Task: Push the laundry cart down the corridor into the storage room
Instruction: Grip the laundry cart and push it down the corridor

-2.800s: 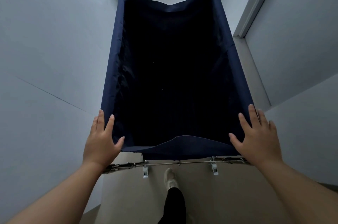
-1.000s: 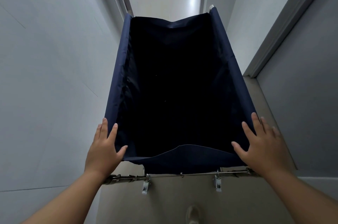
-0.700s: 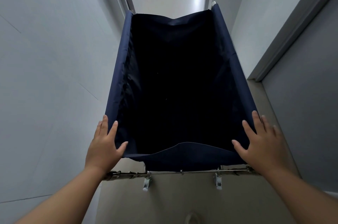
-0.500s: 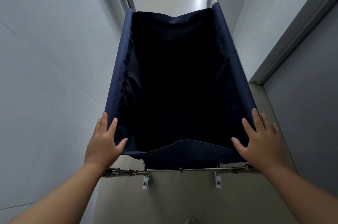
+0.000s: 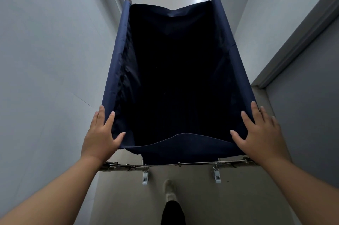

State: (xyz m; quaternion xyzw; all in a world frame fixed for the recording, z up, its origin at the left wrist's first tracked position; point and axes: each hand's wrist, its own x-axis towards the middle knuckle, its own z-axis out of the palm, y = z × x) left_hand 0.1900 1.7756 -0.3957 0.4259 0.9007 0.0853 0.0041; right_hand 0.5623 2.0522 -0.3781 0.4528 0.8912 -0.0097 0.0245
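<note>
Laundry cart (image 5: 176,77) lying straight ahead, long axis along the corridor.
My left hand (image 5: 100,138) and right hand (image 5: 260,136) rest flat, fingers spread, on its near corners, equally close.

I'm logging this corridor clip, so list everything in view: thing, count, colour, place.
laundry cart: one, navy fabric bag, centre, nothing visible inside
metal frame bar: one, silver, under the cart's near edge
walls: two, pale grey, either side
door: one, grey, right
floor: beige, below
shoe: one, pale, bottom centre
left hand: flat on near-left corner
right hand: flat on near-right corner
</note>
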